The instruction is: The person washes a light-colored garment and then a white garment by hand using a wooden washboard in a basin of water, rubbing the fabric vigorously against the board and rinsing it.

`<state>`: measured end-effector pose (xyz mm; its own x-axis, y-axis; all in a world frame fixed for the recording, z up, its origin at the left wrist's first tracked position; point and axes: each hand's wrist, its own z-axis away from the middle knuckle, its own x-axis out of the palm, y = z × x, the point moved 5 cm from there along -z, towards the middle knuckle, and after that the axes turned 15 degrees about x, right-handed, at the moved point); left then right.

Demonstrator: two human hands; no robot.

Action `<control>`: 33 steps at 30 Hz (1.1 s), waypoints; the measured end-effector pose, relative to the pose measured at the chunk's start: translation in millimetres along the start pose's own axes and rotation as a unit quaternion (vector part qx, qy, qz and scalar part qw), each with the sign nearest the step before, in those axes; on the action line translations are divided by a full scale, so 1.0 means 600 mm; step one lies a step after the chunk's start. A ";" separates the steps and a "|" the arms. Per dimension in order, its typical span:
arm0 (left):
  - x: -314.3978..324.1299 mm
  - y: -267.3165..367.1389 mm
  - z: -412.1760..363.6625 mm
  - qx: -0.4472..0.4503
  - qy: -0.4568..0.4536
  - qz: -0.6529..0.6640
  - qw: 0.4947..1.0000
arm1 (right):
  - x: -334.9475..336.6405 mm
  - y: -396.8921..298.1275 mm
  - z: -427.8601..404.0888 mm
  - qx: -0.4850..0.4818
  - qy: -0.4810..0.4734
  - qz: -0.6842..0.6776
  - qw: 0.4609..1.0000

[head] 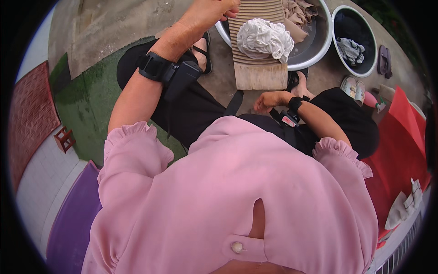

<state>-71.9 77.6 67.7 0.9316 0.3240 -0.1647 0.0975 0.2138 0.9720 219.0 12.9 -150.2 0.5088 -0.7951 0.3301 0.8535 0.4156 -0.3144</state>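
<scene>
My left hand (219, 8) is at the top edge of the view, partly cut off. Its fingers curl beside the left edge of a ridged wooden washboard (260, 78); whether they hold anything is hidden. A bunched white cloth (263, 38) lies on the board's ridges. The board rests across a large metal basin (309, 63), where tan cloth (298, 17) sits in water. Below the board's near end, my right hand (270, 101) hangs over my lap, fingers loosely bent and nothing seen in them.
A second metal basin (366, 70) holds a grey cloth (351, 51). Beyond it are dark slippers (384, 61); nearer are pale clogs (353, 88) and a pink spray bottle (371, 100). Red sheeting (397, 147) lies at right. A small wooden stool (64, 139) stands at left.
</scene>
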 end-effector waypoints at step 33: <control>0.010 0.031 -0.105 -0.018 0.030 0.095 0.995 | 0.016 0.039 -0.052 -0.055 -0.249 -0.021 0.967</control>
<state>-86.7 141.7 74.2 0.9098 0.4150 0.0100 -0.0911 0.1760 0.9802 240.5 1.3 -182.4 0.4879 -0.4877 0.7239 0.8717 0.3162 -0.3744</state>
